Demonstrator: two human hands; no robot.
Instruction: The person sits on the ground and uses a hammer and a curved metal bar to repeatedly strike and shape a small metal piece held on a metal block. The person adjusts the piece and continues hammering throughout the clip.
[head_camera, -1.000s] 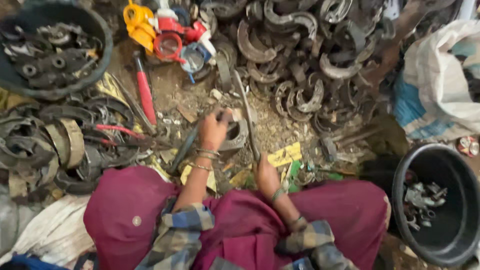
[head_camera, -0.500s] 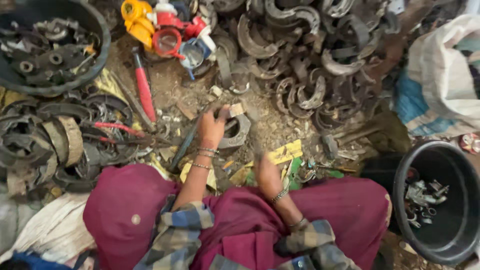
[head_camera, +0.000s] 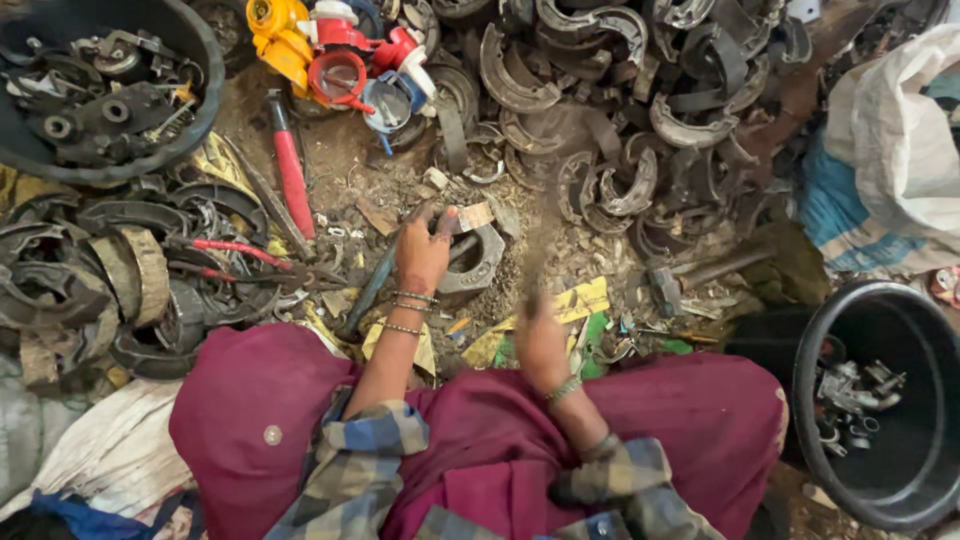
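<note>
Since the earlier frame, the right hand (head_camera: 540, 340) has come up a little from the lap and is now blurred with motion, while the left hand (head_camera: 425, 250) stays pressed on the same metal piece.

I take as landmark the curved grey metal brake shoe (head_camera: 478, 262) lying on the dirty ground in front of the person. Far to its left and higher, a big black round tub (head_camera: 195, 60) holds dark metal parts. Below this tub, still left of the brake shoe, lies a heap of old rusty brake shoes and lining bands (head_camera: 110, 280). A red-handled tool (head_camera: 292, 180) lies up and left of the landmark, and above it stands a group of yellow, red and blue plastic containers (head_camera: 330, 50). The left hand rests directly on the left part of the brake shoe, fingers spread flat on it and holding it down; a long dark metal rod (head_camera: 368, 290) runs under the wrist. The right hand is below and a little right of the brake shoe, not touching it; because of the blur I cannot tell if its fingers are closed or spread. Above and right of the landmark is a large pile of grey brake shoes (head_camera: 620, 130). Far right are a white woven sack (head_camera: 900, 140) and, lower, a second black tub (head_camera: 850, 330) with a few small metal parts.
</note>
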